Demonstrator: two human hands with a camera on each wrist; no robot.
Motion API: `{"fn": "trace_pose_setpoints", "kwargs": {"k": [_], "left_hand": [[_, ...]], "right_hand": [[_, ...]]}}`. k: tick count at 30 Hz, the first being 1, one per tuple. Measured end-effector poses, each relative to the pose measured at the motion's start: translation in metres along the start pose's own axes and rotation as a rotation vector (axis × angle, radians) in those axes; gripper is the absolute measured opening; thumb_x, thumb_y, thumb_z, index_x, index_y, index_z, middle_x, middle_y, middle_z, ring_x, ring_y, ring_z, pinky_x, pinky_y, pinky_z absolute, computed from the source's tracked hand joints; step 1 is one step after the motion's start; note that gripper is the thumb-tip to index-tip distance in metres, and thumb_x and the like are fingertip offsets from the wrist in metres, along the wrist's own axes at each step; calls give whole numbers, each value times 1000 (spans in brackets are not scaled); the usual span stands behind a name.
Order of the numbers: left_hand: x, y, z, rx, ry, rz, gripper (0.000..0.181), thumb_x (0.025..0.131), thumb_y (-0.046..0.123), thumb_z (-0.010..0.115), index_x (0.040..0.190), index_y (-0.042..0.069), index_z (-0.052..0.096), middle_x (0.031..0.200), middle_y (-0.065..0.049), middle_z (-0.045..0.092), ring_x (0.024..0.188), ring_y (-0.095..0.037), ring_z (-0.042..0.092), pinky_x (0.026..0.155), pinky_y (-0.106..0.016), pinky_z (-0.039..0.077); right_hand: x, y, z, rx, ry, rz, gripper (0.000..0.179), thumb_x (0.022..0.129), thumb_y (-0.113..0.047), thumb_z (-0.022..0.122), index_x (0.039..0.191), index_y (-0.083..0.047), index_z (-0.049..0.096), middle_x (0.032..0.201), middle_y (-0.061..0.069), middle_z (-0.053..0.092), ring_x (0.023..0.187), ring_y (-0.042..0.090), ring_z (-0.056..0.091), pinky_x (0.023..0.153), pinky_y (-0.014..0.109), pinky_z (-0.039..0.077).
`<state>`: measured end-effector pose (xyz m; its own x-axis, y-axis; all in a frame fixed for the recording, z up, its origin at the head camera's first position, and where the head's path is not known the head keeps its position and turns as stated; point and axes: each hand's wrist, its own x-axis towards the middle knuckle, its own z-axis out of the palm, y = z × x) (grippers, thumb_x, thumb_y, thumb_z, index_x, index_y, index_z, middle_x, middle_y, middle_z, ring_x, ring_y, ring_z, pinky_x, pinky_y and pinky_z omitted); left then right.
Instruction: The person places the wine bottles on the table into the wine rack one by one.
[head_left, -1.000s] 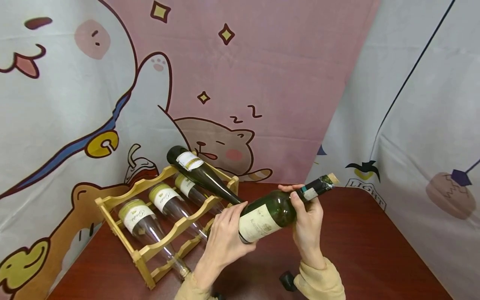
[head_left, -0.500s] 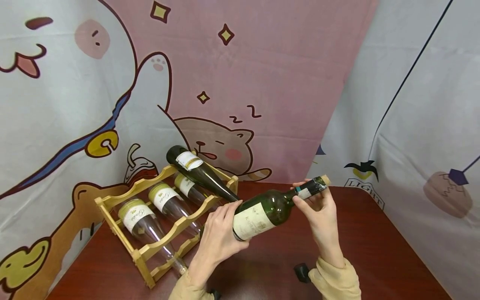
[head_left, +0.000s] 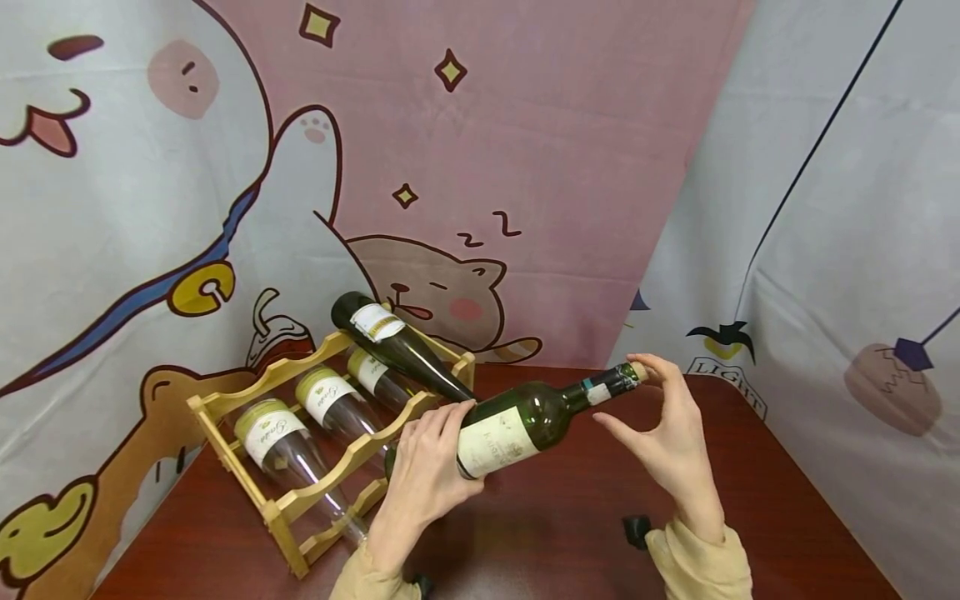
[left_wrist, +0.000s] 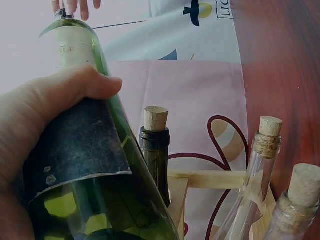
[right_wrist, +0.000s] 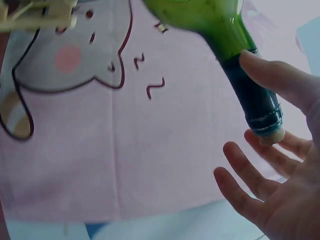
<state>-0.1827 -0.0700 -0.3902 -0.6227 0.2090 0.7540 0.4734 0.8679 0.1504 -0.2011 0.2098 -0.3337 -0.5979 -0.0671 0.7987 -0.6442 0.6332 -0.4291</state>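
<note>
My left hand (head_left: pixel 431 467) grips the lower body of a green wine bottle (head_left: pixel 551 417) with a cream label, its thumb across the glass in the left wrist view. The bottle is tilted, its dark-wrapped neck pointing up and to the right, with a cork (head_left: pixel 640 371) in the mouth. By the neck is my right hand (head_left: pixel 671 433), fingers spread, the index fingertip right at the cork and the thumb below the neck. In the right wrist view the thumb (right_wrist: pixel 272 75) overlaps the neck while the other fingers extend past the cork.
A wooden wine rack (head_left: pixel 285 504) stands at the left of the dark red table (head_left: pixel 750 500). Several corked clear bottles with white labels lie in its lower tier. One dark green bottle (head_left: pixel 397 337) lies on its top tier. A printed cloth (head_left: pixel 570 167) hangs behind.
The right hand has slid from the bottle's neck out toward the cork, and its fingers have spread. The left hand and bottle have shifted slightly left, the bottle tilting a little flatter.
</note>
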Motion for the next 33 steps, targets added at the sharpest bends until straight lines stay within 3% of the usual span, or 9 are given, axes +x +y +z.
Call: {"fn": "trace_pose_setpoints", "kwargs": {"k": [2,5,9,12,18,25,33], "left_hand": [[0,-1,-1,18,-3,7,101,32,40,93,122,13,56,110,-5,66,98,-23,63,75,-39,49],[0,-2,-2,39,-3,13,102,32,41,94,122,13,56,110,-5,66,98,-23,63,76,-40,49],[0,-3,-3,72,10,28,103,31,40,94,123,13,56,110,-4,66,98,-23,62,76,-39,48],[0,-3,-4,99,27,47,102,30,38,93,123,14,57,109,-4,66,97,-22,62,76,-38,46],[0,-3,-3,138,63,82,99,29,37,92,120,15,59,107,-3,66,95,-21,62,76,-38,46],[1,-4,-3,169,69,136,98,29,38,92,119,16,60,106,-3,66,95,-21,63,78,-38,46],[2,-3,-5,178,37,160,98,31,37,92,122,16,59,107,-3,66,96,-20,63,79,-38,47]], "right_hand": [[1,2,0,-89,3,-72,90,49,1,90,129,2,49,121,16,56,107,12,51,96,8,29],[2,2,0,-196,11,-160,86,49,-3,89,126,4,51,124,20,55,109,32,47,100,21,32],[2,-1,2,-339,34,-253,78,49,-7,88,120,2,57,121,16,59,111,39,47,95,46,36],[1,-2,5,-454,34,-310,77,47,-12,87,118,-2,60,116,13,62,113,38,49,97,55,35],[-1,-7,12,-628,-63,-363,74,49,-19,85,119,-9,61,108,8,67,111,32,53,104,56,33],[-3,-9,23,-639,-107,-406,55,50,-14,81,102,-10,66,93,4,71,97,28,59,104,55,34],[-7,-4,32,-645,-158,-428,38,47,-10,82,82,-10,65,72,3,68,78,25,58,90,50,46]]}}
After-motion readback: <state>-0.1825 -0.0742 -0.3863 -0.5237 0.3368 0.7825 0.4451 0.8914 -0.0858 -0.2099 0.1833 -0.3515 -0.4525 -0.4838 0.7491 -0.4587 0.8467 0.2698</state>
